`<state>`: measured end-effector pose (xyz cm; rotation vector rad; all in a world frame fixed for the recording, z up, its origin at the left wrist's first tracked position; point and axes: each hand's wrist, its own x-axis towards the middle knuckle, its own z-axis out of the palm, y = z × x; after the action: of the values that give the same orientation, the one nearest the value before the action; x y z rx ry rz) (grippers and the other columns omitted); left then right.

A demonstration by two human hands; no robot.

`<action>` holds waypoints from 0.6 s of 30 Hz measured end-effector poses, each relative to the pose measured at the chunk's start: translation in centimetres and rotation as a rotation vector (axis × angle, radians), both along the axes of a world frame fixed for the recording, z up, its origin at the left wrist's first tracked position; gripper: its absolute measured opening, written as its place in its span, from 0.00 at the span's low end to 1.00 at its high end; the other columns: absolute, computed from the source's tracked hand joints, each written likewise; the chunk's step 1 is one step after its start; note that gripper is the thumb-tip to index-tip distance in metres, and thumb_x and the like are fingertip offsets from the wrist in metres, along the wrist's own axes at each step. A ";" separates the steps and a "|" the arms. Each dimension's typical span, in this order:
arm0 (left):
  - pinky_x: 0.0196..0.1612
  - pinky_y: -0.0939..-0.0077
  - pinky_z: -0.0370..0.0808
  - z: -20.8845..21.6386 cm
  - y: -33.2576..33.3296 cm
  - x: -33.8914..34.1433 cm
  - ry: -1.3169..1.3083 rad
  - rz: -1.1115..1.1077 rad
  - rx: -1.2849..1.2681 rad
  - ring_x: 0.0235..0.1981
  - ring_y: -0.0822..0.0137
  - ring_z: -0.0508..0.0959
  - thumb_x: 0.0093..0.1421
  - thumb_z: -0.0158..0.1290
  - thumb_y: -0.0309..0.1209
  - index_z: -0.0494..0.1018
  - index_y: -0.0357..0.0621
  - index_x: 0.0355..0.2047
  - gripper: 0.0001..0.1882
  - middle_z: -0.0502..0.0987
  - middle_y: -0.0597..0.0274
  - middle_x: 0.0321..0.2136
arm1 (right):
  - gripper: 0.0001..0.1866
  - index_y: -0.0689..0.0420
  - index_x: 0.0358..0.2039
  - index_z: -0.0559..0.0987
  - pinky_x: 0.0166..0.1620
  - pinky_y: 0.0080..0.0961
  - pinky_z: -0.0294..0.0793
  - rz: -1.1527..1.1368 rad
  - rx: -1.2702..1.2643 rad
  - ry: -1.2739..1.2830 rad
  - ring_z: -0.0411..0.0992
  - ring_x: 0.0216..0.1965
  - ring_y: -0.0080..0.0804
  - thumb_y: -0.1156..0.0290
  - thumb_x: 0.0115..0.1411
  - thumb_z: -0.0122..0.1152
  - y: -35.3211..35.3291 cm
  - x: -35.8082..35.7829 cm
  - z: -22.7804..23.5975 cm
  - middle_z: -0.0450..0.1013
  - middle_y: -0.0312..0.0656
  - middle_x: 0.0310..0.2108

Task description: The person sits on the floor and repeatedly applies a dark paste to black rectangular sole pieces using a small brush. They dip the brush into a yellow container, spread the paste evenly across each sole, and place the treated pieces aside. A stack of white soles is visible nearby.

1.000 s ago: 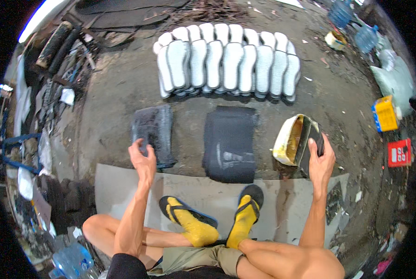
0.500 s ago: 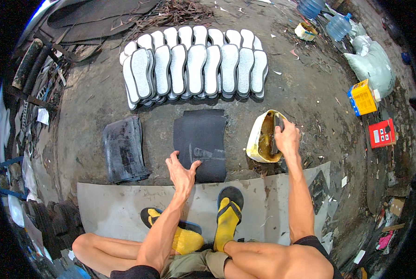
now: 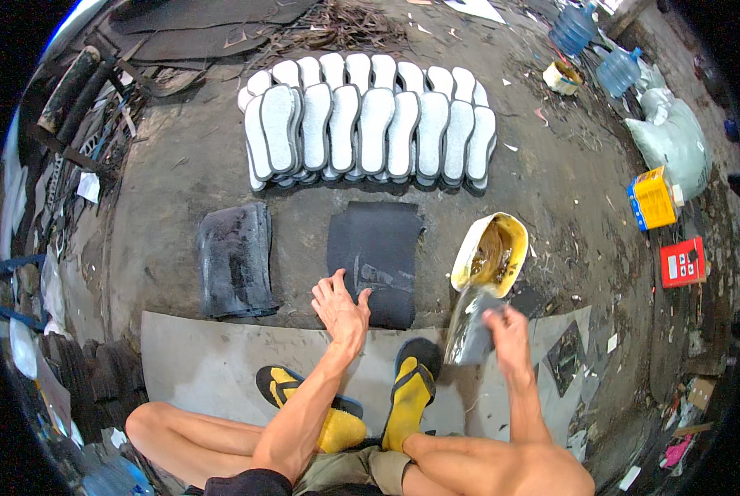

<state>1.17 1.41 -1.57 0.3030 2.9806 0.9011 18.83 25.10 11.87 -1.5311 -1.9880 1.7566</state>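
Note:
My left hand (image 3: 342, 316) lies with fingers spread over the lower left edge of a flat black sheet (image 3: 375, 240), which has pale smears on it. In my right hand (image 3: 512, 337) is a flat dark spreader (image 3: 467, 332), gripped at its right side, blurred and shiny with wet liquid. It hangs just below the near edge of a yellowish tub (image 3: 518, 231), which holds an amber, glue-like liquid (image 3: 493, 250). A stack of dark sheets (image 3: 234, 263) lies left of the black sheet, its top glossy in patches.
Beyond the sheets stand rows of white-topped shoe soles (image 3: 374, 136). A grey mat (image 3: 213, 351) spreads under my sandalled feet. At right are a yellow box (image 3: 653, 198), a red box (image 3: 683, 262), a pale sack (image 3: 675, 149) and blue water bottles (image 3: 618, 73). Scraps litter the floor.
My right hand has lifted the spreader out of the tub and brought it toward me, wet with liquid. My left hand stays by the black sheet, fingers more spread. The whole view has shifted slightly.

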 end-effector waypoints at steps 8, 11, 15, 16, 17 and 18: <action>0.53 0.50 0.71 -1.3 1.9 1.8 -0.062 0.007 -0.040 0.52 0.49 0.76 0.62 0.69 0.33 0.75 0.43 0.61 0.28 0.79 0.53 0.46 | 0.17 0.62 0.59 0.84 0.52 0.22 0.76 0.150 0.189 0.761 0.76 0.45 0.16 0.64 0.77 0.65 -0.8 -11.2 13.3 0.84 0.32 0.47; 0.55 0.51 0.71 -1.1 2.9 1.4 -0.221 0.112 0.056 0.54 0.47 0.76 0.63 0.66 0.31 0.71 0.41 0.61 0.28 0.79 0.51 0.47 | 0.17 0.61 0.58 0.84 0.52 0.22 0.76 0.091 0.215 0.849 0.76 0.45 0.18 0.66 0.75 0.69 -0.3 -14.1 15.6 0.84 0.33 0.48; 0.58 0.48 0.70 0.1 3.5 1.5 -0.245 0.203 0.059 0.58 0.45 0.75 0.63 0.65 0.30 0.69 0.38 0.60 0.28 0.78 0.46 0.49 | 0.16 0.60 0.57 0.84 0.52 0.22 0.76 0.122 0.264 0.912 0.77 0.45 0.18 0.67 0.74 0.70 0.0 -15.4 16.6 0.84 0.34 0.48; 0.59 0.48 0.70 0.4 3.5 1.9 -0.210 0.214 0.067 0.58 0.44 0.75 0.63 0.65 0.31 0.69 0.38 0.60 0.28 0.78 0.45 0.50 | 0.15 0.60 0.57 0.84 0.52 0.22 0.76 0.140 0.275 0.949 0.77 0.45 0.18 0.67 0.74 0.70 0.1 -15.4 16.6 0.84 0.34 0.48; 0.59 0.47 0.70 0.6 3.3 2.3 -0.192 0.214 0.117 0.58 0.43 0.75 0.64 0.64 0.32 0.69 0.38 0.61 0.28 0.77 0.45 0.50 | 0.15 0.60 0.57 0.84 0.52 0.22 0.76 0.128 0.281 0.902 0.77 0.45 0.18 0.68 0.74 0.70 0.3 -15.4 16.6 0.84 0.34 0.48; 0.59 0.47 0.70 0.8 3.1 2.8 -0.159 0.221 0.133 0.58 0.44 0.75 0.64 0.65 0.33 0.69 0.38 0.61 0.29 0.77 0.46 0.50 | 0.15 0.60 0.56 0.84 0.52 0.21 0.76 0.128 0.290 0.887 0.77 0.45 0.18 0.68 0.74 0.70 0.5 -15.3 16.5 0.84 0.34 0.48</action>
<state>3.94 4.50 -0.75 -0.0965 2.8515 1.0893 3.50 25.58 28.33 -0.4019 -1.7438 1.6495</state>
